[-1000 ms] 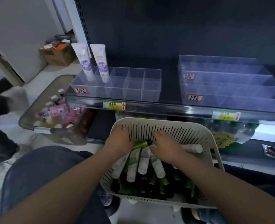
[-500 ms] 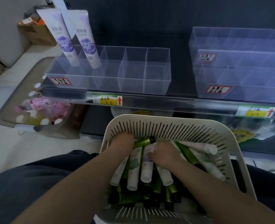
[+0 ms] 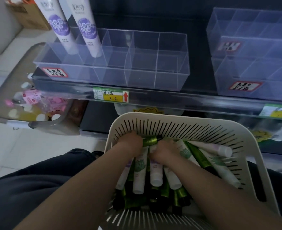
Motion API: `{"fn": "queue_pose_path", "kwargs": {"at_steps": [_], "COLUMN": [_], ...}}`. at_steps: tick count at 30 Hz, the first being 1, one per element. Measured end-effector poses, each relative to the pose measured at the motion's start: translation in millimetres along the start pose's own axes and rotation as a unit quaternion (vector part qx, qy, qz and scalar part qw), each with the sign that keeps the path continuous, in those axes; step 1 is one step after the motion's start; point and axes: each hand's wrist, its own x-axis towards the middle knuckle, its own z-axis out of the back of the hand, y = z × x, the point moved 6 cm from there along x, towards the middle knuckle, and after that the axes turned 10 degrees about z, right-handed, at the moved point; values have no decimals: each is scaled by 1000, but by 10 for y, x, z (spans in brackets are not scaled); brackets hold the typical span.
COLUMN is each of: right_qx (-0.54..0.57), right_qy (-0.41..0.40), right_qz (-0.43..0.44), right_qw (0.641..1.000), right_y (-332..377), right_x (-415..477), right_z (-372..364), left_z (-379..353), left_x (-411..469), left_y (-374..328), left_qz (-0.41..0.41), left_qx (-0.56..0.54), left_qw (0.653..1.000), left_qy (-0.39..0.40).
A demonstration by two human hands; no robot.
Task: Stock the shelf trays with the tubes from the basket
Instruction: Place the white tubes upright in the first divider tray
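- While white and green tubes (image 3: 155, 171) lie heaped in the slotted basket (image 3: 178, 123), left hand (image 3: 130, 144) and right hand (image 3: 164, 151) dig in, fingertips buried: grasp cannot be told.
- Divided shelf tray (image 3: 170, 80): two purple-label tubes (image 3: 87, 30) upright, propped by dividers (image 3: 130, 52).

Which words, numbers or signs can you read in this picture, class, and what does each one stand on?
"美加净": near the top of the right purple tube in the left tray.
"3 9", handwritten, beside a red up arrow: left price tag on the shelf edge.
Red-bordered stickers on the tray fronts: handwritten, too blurred to read.
Right price tag: blurred.
Basket tubes: print too small.
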Motion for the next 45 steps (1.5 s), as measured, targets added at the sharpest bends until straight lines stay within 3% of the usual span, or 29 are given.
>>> {"fn": "queue_pose_path", "kwargs": {"at_steps": [4,12,18,28,36,45], "right_qx": [-2,-13,62,147,161,222], "right_qy": [20,31,-7,-45,-92,-126], "right_qz": [-23,-14,22,113,184,238], "right_qw": [1000,999,998,982,965,937], "right_y": [52,54,37,73,264,422], "right_x": [-10,-134,-363,-844,-1164,-1457], "right_z": [-25,-47,95,368,654,1105], "left_z": [73,178,388,619,788,1460], "left_x": [-53,-254,-425,-831,-1147,-1587], "left_y": [-28,16,53,160,283,428], "left_qz": [-25,-20,-12,-34,-31,-53], "left_qx": [2,-73,-139,-249,-260,-257], "left_qw": [999,997,990,967,962,949], "left_qy": [-23,9,13,-34,-84,-173]}}
